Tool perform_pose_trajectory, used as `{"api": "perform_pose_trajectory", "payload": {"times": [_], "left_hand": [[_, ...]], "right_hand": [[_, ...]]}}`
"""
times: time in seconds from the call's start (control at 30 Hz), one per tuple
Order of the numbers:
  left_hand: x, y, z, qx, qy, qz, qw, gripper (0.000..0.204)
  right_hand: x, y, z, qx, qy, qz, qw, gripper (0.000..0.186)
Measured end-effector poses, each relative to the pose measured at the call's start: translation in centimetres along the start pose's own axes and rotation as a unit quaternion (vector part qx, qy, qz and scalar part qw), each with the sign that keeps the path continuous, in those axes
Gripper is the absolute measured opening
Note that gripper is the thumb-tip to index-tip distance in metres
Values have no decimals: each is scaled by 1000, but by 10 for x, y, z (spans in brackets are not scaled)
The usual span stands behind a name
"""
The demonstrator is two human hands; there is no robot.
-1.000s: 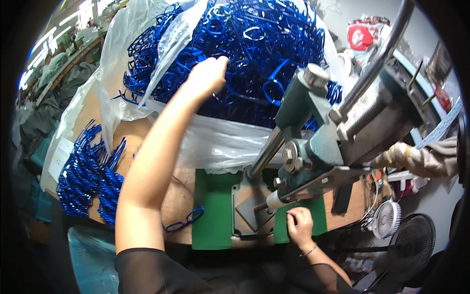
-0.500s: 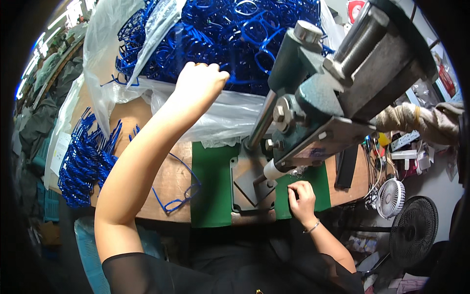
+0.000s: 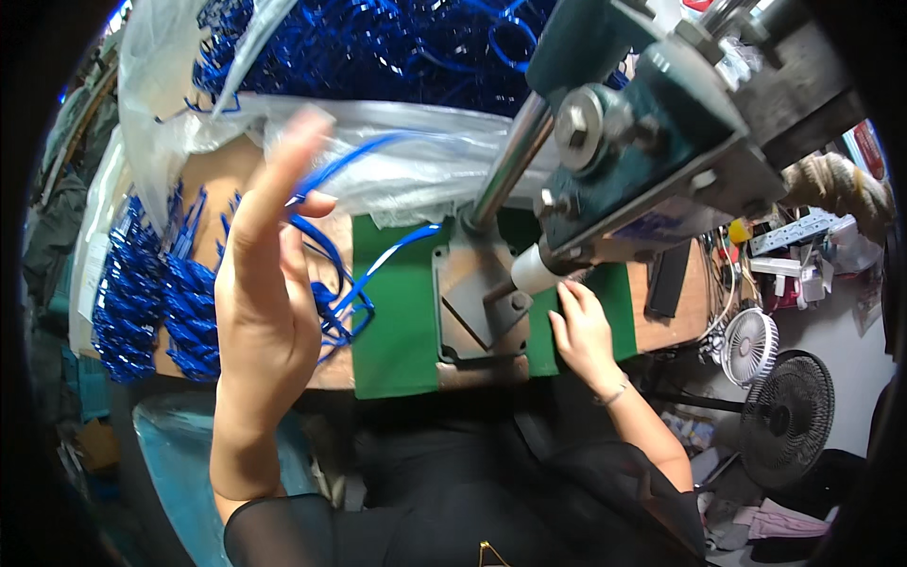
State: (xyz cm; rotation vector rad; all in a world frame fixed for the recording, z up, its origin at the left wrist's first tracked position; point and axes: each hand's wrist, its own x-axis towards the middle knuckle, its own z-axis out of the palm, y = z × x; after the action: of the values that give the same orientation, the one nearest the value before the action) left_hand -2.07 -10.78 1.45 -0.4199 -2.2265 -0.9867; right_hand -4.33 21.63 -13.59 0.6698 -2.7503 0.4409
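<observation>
Head view: one clear bag (image 3: pixel 156 94) holds a heap of blue frames (image 3: pixel 406 57); wooden table (image 3: pixel 652 335), green mat (image 3: pixel 397 312), one press (image 3: pixel 652 132); two fans (image 3: pixel 751 347), two blue stacks (image 3: pixel 132 293); loose blue frame (image 3: pixel 342 164) at your left hand (image 3: pixel 269 312), index and thumb apart, grip unclear; your right hand (image 3: pixel 586 335), thumb parted from fingers, near the white collar (image 3: pixel 535 271).

A workshop, judging by the metal bench press (image 3: pixel 652 142), wooden worktable (image 3: pixel 654 335) and massed blue eyeglass frames (image 3: pixel 368 57).
</observation>
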Motion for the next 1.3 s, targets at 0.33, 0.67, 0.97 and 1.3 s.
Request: {"api": "perform_pose_trajectory", "payload": {"times": [0.33, 0.67, 0.97, 1.3], "left_hand": [[-35, -22, -42, 36, -187, -303, 934, 20], [-54, 34, 38, -452, 84, -428, 778, 51], [-70, 43, 81, -480, 60, -283, 828, 80], [-91, 49, 87, -464, -80, -260, 843, 78]], "right_hand": [[2, 17, -34, 80, 35, 59, 994, 24], [-2, 16, 17, 188, 17, 168, 968, 5], [0, 18, 12, 232, -33, 202, 951, 8], [17, 8, -3, 290, -118, 162, 936, 10]]}}
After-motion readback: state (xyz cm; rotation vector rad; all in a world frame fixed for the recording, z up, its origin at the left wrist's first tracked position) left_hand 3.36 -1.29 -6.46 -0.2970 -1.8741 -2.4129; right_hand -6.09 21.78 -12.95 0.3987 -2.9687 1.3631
